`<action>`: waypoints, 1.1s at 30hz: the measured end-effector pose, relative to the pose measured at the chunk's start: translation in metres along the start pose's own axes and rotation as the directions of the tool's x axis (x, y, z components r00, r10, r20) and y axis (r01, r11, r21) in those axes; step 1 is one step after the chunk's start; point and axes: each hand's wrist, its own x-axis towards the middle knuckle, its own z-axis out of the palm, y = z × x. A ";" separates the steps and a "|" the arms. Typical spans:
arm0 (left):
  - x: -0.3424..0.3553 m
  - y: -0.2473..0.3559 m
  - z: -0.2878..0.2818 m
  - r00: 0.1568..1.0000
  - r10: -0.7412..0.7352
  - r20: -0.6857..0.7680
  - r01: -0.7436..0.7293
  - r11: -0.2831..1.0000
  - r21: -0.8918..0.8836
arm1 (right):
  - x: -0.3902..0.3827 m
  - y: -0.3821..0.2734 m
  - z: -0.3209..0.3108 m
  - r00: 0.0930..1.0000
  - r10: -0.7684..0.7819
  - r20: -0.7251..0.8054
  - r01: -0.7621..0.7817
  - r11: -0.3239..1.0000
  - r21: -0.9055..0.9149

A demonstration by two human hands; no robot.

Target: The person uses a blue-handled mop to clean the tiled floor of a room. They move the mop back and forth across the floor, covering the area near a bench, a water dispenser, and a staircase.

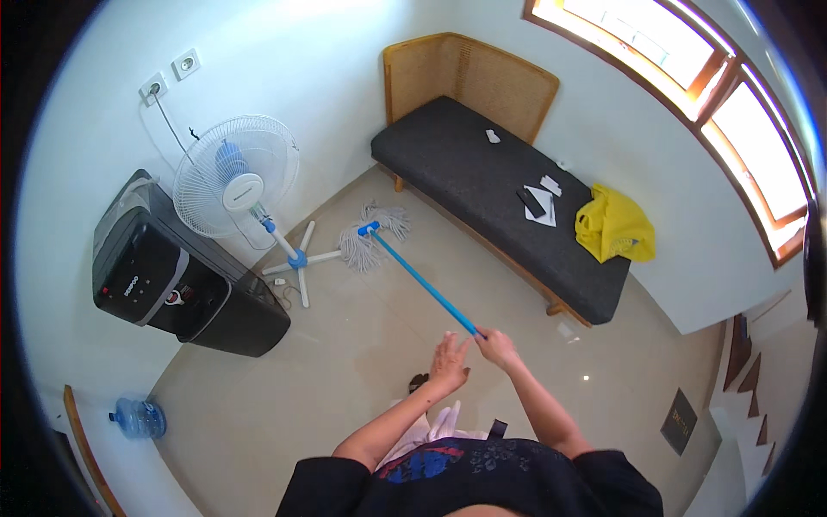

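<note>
Mop head: it lies on the floor, between 10 and 11 o'clock from my hands, near the fan foot.
Blue handle: its near end is in my right hand, fingers closed around.
Left hand: loosely spread beside the handle; if it touches, I cannot tell.

The long blue mop handle ends hidden in the bare right hand. The lower edge crops the black printed shirt. One crumpled white object is too small to identify.
</note>
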 end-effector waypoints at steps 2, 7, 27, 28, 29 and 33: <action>0.013 -0.028 -0.024 0.994 -0.108 -0.023 0.108 0.994 0.007 | 0.065 -0.044 -0.005 0.998 -0.002 0.064 0.002 1.000 -0.002; 0.026 -0.062 -0.039 0.978 -0.184 -0.097 0.185 0.983 0.001 | 0.149 -0.114 -0.020 1.000 0.020 0.024 -0.018 0.998 -0.062; 0.039 0.171 0.110 0.529 0.685 0.501 -0.685 0.693 -0.224 | -0.292 0.122 -0.088 0.689 0.678 -0.255 -0.628 0.735 0.256; 0.030 0.186 0.117 0.449 0.739 0.502 -0.734 0.625 -0.265 | -0.309 0.103 -0.096 0.674 0.688 -0.269 -0.659 0.725 0.202; 0.021 0.200 0.121 0.366 0.786 0.498 -0.775 0.553 -0.304 | -0.322 0.082 -0.103 0.661 0.695 -0.281 -0.686 0.712 0.149; 0.024 0.235 0.144 0.122 0.756 0.643 -0.746 0.497 -0.443 | -0.344 0.056 -0.123 0.670 0.703 -0.240 -0.706 0.703 0.089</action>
